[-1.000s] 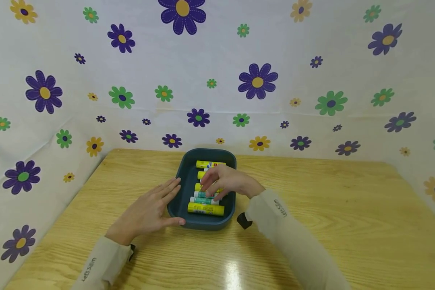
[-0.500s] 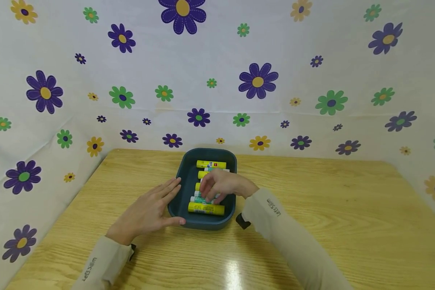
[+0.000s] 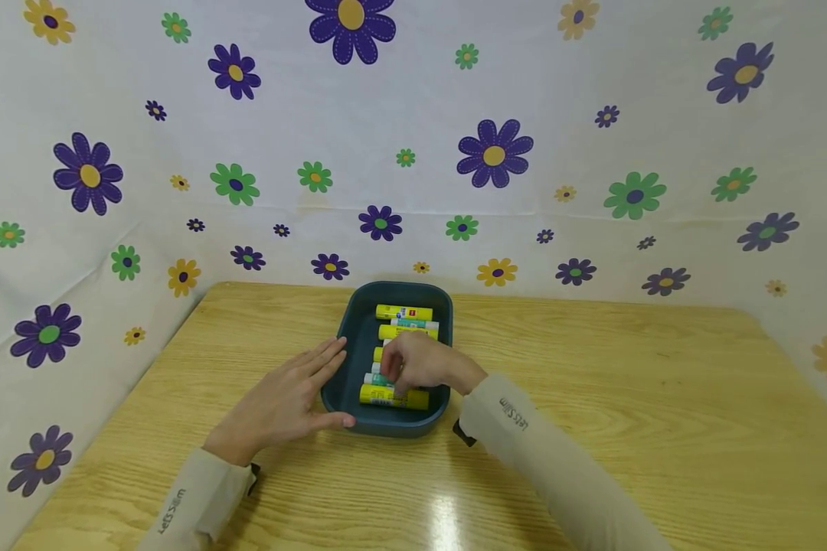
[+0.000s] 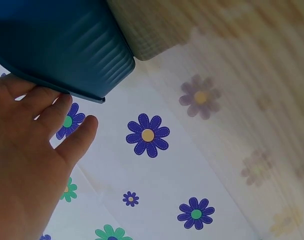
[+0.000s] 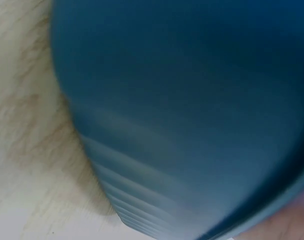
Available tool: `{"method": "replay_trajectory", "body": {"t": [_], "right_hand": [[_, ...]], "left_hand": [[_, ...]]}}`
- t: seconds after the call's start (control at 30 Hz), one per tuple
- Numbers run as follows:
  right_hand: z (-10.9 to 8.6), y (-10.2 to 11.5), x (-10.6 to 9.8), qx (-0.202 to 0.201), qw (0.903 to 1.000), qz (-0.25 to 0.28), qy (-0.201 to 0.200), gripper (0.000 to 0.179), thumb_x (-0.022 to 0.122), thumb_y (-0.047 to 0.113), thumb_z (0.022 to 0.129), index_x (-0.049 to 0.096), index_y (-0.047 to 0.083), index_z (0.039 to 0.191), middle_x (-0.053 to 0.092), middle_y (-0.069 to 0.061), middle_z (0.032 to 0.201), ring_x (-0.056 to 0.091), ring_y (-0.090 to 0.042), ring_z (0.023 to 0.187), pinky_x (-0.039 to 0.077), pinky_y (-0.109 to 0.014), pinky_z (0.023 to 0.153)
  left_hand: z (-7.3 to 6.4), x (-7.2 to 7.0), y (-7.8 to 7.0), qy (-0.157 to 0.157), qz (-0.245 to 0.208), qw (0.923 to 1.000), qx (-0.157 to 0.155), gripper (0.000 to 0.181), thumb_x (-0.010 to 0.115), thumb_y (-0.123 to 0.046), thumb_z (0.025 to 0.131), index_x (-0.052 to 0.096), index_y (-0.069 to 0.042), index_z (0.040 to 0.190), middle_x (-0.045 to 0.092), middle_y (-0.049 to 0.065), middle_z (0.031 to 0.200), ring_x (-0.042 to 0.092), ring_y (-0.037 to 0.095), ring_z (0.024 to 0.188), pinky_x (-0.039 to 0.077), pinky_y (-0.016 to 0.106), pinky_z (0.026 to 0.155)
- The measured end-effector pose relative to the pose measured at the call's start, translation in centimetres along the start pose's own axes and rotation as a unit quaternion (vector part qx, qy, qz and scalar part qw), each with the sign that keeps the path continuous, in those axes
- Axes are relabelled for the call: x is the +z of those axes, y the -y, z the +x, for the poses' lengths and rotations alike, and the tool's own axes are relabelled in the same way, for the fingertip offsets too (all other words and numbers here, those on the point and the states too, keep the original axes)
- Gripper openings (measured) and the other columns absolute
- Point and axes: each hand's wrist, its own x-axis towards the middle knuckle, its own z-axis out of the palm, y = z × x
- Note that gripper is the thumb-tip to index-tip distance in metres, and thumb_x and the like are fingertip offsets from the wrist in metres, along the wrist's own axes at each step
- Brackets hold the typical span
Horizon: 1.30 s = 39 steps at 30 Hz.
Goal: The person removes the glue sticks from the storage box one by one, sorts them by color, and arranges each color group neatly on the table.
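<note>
A dark blue-green plastic bin (image 3: 341, 398) stands on the table with several glue sticks lying crosswise in it. My left hand (image 3: 282, 402) rests at its left side, fingers straight against the rim and thumb by the near corner; the left wrist view shows these fingertips (image 4: 62, 97) at the rim. My right hand (image 3: 420, 361) reaches into the bin over the right wall, fingers bent downward. Its fingertips overlap the nearest large yellow glue stick (image 3: 374, 394); I cannot tell whether they pinch it. A teal-and-white glue stick (image 3: 375, 379) lies just behind, partly hidden by the hand.
Farther back in the bin lie a yellow glue stick (image 3: 403, 312), a teal-and-white one (image 3: 420, 324) and another yellow one (image 3: 393, 331). The wooden table (image 3: 593, 398) runs back to a white flowered cloth (image 3: 427, 99). The bin's ribbed outer wall (image 5: 177, 125) fills the right wrist view.
My right hand has moved toward the near end of the bin and lower, from over the middle glue sticks to the nearest yellow one. My left hand has stayed at the rim.
</note>
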Motion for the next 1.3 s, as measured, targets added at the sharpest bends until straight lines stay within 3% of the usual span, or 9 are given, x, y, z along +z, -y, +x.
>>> {"method": "replay_trajectory", "body": {"t": [0.23,0.5,0.83,0.97,1.13,1.3], "right_hand": [[0.0,0.0,0.8,-0.004,0.9982,-0.057,-0.018,0.022,0.085,-0.005,0.078,0.069,0.008,0.086,0.065,0.001,0.081,0.059,-0.015,0.077,0.054,-0.026,0.073],[-0.2,0.3,1.5,-0.022,0.9896,-0.139,-0.027,0.021,0.087,-0.002,0.076,0.071,0.011,0.08,0.067,0.005,0.076,0.061,-0.01,0.072,0.054,-0.025,0.071],[-0.8,1.5,2.4,-0.034,0.9689,-0.244,-0.023,0.014,0.08,0.001,0.085,0.076,0.009,0.096,0.069,0.005,0.084,0.06,-0.01,0.077,0.054,-0.026,0.079],[-0.8,1.6,2.6,-0.022,0.9705,-0.239,-0.021,0.018,0.078,0.002,0.087,0.075,0.008,0.104,0.071,0.003,0.088,0.062,-0.011,0.081,0.055,-0.028,0.08],[-0.8,1.6,2.1,0.009,0.9808,-0.192,-0.033,0.031,0.079,0.004,0.087,0.067,0.009,0.116,0.069,0.004,0.086,0.063,-0.012,0.081,0.055,-0.031,0.08],[-0.8,1.5,2.0,-0.028,0.9837,-0.177,-0.013,0.037,0.077,0.003,0.088,0.064,0.007,0.122,0.071,0.002,0.087,0.065,-0.013,0.081,0.055,-0.032,0.081]], "left_hand": [[0.1,0.0,-0.1,0.004,0.003,1.0,-0.003,0.109,0.033,-0.083,0.091,0.047,0.01,0.146,0.034,0.021,0.159,0.036,0.039,0.145,0.037,0.053,0.113],[0.2,-0.1,-0.2,0.004,0.002,1.0,-0.005,0.11,0.032,-0.083,0.09,0.046,0.01,0.146,0.034,0.021,0.16,0.036,0.039,0.145,0.036,0.053,0.114],[0.0,-0.1,-0.3,0.005,-0.006,0.9999,-0.01,0.109,0.034,-0.083,0.091,0.046,0.011,0.146,0.034,0.022,0.159,0.035,0.039,0.145,0.037,0.053,0.113],[-0.1,0.1,-0.3,0.008,-0.011,0.9998,-0.012,0.109,0.035,-0.082,0.091,0.045,0.011,0.147,0.034,0.022,0.16,0.034,0.039,0.146,0.036,0.053,0.114],[0.0,0.3,-0.2,0.004,-0.016,0.9998,-0.007,0.108,0.036,-0.082,0.091,0.044,0.01,0.147,0.033,0.021,0.16,0.034,0.039,0.146,0.037,0.053,0.113],[0.0,0.2,0.0,0.0,-0.017,0.9998,-0.003,0.107,0.038,-0.081,0.091,0.044,0.011,0.147,0.034,0.021,0.16,0.035,0.039,0.145,0.037,0.053,0.113]]}}
